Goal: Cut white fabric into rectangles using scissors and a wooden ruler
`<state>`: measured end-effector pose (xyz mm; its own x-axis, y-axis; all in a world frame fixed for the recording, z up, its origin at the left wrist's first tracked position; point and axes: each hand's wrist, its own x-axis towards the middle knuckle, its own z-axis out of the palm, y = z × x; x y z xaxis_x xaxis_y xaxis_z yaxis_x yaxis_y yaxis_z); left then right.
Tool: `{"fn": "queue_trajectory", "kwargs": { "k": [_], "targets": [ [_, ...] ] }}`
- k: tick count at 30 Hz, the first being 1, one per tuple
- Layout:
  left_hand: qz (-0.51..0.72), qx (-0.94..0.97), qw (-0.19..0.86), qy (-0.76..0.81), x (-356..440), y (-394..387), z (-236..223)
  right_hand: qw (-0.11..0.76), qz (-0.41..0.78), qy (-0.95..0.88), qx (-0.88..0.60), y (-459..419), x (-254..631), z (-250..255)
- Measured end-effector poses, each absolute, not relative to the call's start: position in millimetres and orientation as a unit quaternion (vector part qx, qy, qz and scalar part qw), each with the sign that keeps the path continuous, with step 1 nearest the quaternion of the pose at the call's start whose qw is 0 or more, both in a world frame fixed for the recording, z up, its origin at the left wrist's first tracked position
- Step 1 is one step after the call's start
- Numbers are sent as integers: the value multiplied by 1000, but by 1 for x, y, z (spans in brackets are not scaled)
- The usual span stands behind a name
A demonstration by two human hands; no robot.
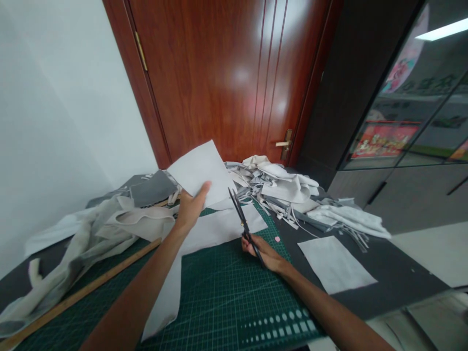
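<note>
My left hand (193, 207) is closed on a pale square of fabric (201, 168), thumb on its face, holding it up above the table. In my right hand (261, 251) is a pair of black scissors (241, 217), pointing up and away from me. The tips of the scissors are close to the fabric square's right edge; whether they touch it I cannot tell. Beneath both hands a larger light piece of fabric (219, 229) lies on the green cutting mat (226, 287), its outline an L shape. Part of it is hidden by my left forearm.
A wooden ruler (109, 273) runs along the mat's left side. Crumpled fabric (84, 253) lies left of it. Scraps and strips (285, 185) are heaped at the back right. Another cut square (336, 263) lies flat on the dark table (395, 292). Behind stands a brown door (219, 73).
</note>
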<state>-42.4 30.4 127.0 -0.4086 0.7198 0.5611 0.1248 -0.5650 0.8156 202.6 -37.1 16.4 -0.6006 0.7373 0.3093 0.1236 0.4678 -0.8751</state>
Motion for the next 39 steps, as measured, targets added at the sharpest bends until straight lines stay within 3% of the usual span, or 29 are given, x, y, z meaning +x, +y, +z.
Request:
{"fn": "queue_trajectory", "kwargs": {
  "k": [7, 16, 39],
  "targets": [
    [720, 513, 217, 413, -37, 34, 134, 391, 458, -744, -291, -35, 203, 13],
    [682, 522, 372, 351, -12, 12, 152, 389, 482, -726, -298, -38, 203, 23],
    [660, 540, 350, 388, -9, 11, 143, 377, 484, -732, -298, -38, 205, 22]
  ]
}}
